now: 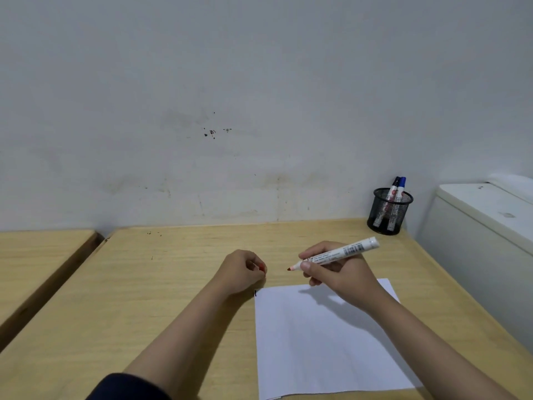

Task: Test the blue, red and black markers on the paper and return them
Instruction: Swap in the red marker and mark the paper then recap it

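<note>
My right hand [337, 274] holds the uncapped red marker [343, 252] above the top edge of the white paper [323, 339], its red tip pointing left. My left hand [240, 271] is closed on the red cap [262, 267], just left of the paper's top corner. A small dark mark [255, 293] shows at the paper's top left corner. The blue marker [399, 189] and the black marker [393, 188] stand in the black mesh cup [389, 212] at the table's back right.
The wooden table [173, 284] runs up to a grey wall. A second wooden table [37, 255] stands on the left across a narrow gap. A white appliance [484, 226] sits against the table's right edge.
</note>
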A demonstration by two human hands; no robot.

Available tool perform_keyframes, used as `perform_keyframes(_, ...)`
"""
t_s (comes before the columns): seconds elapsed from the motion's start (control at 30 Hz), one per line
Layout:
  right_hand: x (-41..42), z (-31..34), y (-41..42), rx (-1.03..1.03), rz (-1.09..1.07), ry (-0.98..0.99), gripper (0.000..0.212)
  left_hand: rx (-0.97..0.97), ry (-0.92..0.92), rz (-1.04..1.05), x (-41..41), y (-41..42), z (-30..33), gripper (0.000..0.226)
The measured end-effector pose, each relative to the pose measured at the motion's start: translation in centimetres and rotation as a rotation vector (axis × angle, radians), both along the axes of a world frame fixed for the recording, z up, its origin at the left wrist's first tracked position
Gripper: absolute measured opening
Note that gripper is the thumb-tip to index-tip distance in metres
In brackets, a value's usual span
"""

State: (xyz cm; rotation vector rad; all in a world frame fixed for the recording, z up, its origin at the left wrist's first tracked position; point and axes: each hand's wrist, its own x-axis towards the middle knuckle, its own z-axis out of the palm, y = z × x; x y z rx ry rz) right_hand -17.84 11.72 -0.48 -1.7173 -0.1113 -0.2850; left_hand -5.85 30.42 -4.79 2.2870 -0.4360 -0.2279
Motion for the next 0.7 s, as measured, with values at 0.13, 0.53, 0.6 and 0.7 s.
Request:
perform_keyframes(0.13,0.2,-0.9,0.9,0.051,-0.032,0.057,0.012,-0.124,0.047,0.051,-0.7,1.3,-0.4,0.029)
perform_keyframes(0.53,3.5,-4.9,6.0,0.263,-0.1,0.292,0.006,-0.067,-0.147,0.003,-5.4,4.8,-2.1,0.029)
perform_keyframes(0.6,3.6,-5.5,6.1,0.236,-0.137,0.295,0.008,-0.064,-0.177,-0.008,-5.3,4.7,-2.3,0.031)
perform_keyframes(0.7,3.7,-6.0,5.9,0.18,-0.138,0.286,0.006,-0.076,-0.203,-0.034,-5.1,4.7,-2.7,0.032)
